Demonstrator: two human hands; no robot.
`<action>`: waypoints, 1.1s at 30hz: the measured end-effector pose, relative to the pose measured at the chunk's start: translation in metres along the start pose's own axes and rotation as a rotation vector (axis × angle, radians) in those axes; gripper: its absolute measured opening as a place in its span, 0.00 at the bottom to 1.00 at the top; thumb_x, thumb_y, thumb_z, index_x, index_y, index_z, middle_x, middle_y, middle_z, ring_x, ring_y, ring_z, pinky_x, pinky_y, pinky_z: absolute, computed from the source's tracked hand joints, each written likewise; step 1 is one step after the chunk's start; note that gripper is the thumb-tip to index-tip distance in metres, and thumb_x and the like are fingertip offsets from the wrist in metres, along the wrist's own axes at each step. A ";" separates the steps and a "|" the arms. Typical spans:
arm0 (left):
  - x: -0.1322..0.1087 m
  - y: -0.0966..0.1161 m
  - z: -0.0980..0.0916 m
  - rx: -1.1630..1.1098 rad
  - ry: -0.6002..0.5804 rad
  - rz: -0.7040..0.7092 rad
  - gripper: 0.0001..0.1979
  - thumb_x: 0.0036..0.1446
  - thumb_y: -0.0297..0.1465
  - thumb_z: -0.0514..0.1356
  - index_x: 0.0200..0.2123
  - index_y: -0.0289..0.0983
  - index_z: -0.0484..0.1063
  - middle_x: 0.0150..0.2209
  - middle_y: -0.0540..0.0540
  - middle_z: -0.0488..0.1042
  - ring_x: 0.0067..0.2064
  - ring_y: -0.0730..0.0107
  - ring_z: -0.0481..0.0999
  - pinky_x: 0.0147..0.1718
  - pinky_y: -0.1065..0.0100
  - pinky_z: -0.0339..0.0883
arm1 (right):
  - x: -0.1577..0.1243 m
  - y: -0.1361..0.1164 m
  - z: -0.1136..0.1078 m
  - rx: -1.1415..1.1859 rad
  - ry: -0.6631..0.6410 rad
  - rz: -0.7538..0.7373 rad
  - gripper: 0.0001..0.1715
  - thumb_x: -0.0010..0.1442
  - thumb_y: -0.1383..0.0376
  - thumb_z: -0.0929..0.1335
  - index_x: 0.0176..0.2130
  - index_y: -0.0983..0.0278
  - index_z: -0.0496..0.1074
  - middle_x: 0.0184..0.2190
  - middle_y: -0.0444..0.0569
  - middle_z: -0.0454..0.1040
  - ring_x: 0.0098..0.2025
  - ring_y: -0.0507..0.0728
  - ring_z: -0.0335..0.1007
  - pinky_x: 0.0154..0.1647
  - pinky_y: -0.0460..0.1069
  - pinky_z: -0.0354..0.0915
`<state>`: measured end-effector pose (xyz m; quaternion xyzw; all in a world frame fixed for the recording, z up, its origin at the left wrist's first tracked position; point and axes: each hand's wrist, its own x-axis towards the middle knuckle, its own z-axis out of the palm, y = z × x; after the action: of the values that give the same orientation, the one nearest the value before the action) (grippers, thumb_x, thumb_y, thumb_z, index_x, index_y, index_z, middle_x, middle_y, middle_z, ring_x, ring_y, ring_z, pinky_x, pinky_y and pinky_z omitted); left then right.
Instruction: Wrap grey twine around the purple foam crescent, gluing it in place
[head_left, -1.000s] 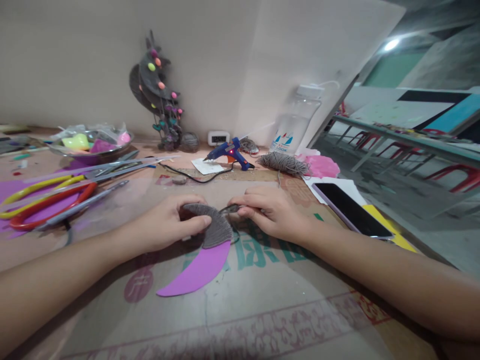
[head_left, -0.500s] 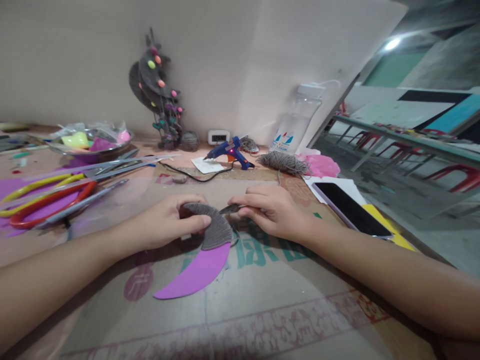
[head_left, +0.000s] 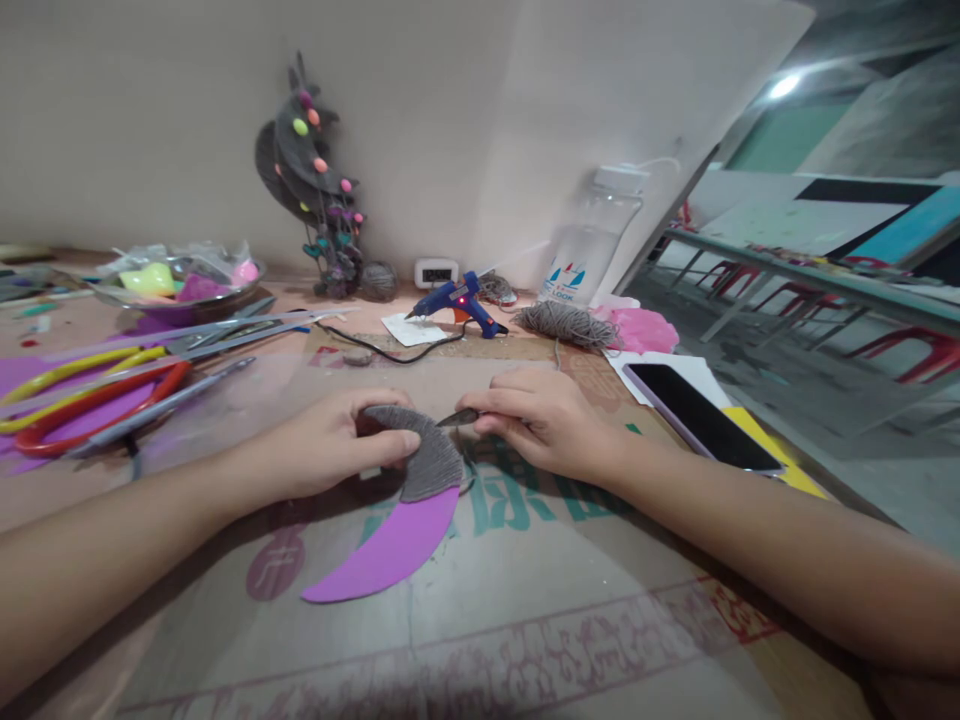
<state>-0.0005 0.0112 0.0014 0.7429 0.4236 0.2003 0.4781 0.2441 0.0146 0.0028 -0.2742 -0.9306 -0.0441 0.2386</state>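
My left hand (head_left: 330, 445) pinches a purple foam crescent (head_left: 390, 555) near its upper end, thumb on top and fingers behind. Grey yarn (head_left: 427, 455) is wound in close rows over the crescent's upper half; the lower, pointed half is bare purple. In my right hand (head_left: 536, 420), thumb and fingertips close on a small dark pointed tool (head_left: 459, 417). Its tip reaches the right edge of the wrapped part, and its exact kind is hard to make out. A loose strand of yarn hangs beside that edge, below the tool.
A blue glue gun (head_left: 457, 302) with a lit red light lies behind my hands. Nearby are a grey yarn skein (head_left: 568, 326), a water bottle (head_left: 589, 240) and a phone (head_left: 697, 418). Scissors (head_left: 101, 425) and a bowl (head_left: 180, 308) are at left; a yarn-wrapped moon decoration (head_left: 307, 165) stands behind.
The crescent's lower tip has shifted slightly left. The dark tool shows more clearly beside the wrapped edge. Both hands keep their grips and nearly the same places.
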 end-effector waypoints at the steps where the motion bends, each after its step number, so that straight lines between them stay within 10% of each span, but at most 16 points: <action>1: 0.000 0.000 0.000 0.000 -0.001 -0.003 0.09 0.53 0.37 0.58 0.28 0.36 0.67 0.23 0.55 0.66 0.25 0.77 0.66 0.23 0.75 0.60 | 0.000 -0.001 0.000 0.014 -0.007 0.017 0.16 0.65 0.61 0.61 0.43 0.66 0.74 0.27 0.48 0.73 0.30 0.52 0.66 0.31 0.46 0.56; 11: 0.001 0.000 -0.001 -0.009 -0.004 0.007 0.07 0.53 0.35 0.58 0.28 0.37 0.66 0.23 0.55 0.67 0.25 0.76 0.67 0.23 0.75 0.60 | -0.001 -0.002 0.000 0.112 -0.012 0.133 0.16 0.64 0.62 0.60 0.44 0.65 0.73 0.35 0.50 0.77 0.35 0.53 0.71 0.37 0.47 0.60; 33: 0.001 -0.005 -0.002 0.038 -0.096 0.054 0.10 0.55 0.38 0.57 0.29 0.37 0.67 0.25 0.54 0.67 0.28 0.74 0.68 0.27 0.74 0.61 | 0.000 0.003 -0.004 -0.098 -0.002 -0.109 0.18 0.65 0.59 0.60 0.43 0.66 0.74 0.24 0.46 0.69 0.27 0.52 0.62 0.30 0.47 0.54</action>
<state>-0.0039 0.0142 -0.0022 0.7718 0.3836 0.1692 0.4781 0.2473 0.0160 0.0062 -0.2345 -0.9411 -0.1023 0.2210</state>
